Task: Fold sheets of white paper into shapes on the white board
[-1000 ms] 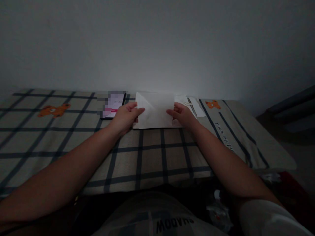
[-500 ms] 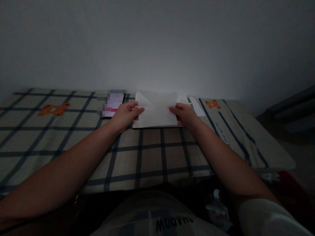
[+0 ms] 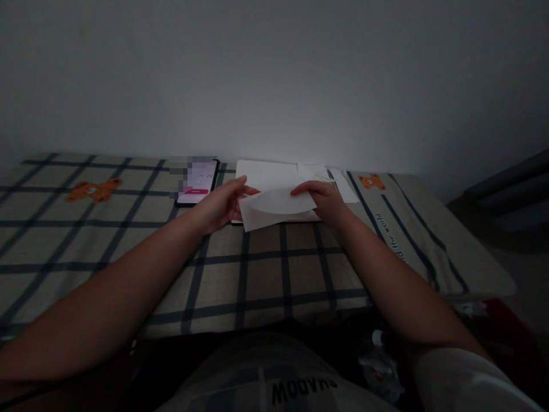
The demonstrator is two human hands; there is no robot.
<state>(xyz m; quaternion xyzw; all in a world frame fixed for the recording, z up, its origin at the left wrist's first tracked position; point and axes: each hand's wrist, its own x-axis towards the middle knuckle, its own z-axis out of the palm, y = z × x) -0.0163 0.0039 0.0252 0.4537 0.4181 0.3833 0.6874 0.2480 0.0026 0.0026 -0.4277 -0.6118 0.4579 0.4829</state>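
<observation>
A checked bed cover point(image 3: 128, 240) fills the middle of the frame; at its upper centre both hands, the left hand point(image 3: 221, 205) and right hand point(image 3: 325, 200), pinch a curved white paper sheet point(image 3: 277, 207) above a paper stack point(image 3: 266, 173); a lit phone point(image 3: 198, 181) lies just left.

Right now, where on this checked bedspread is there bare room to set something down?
Bare cloth lies on the checked bedspread between the two forearms, and on the wide stretch left of the phone around the bear print. It is crowded by the wall: left hand and right hand hold a bent paper sheet over a white stack, with paper scraps beside it.
</observation>
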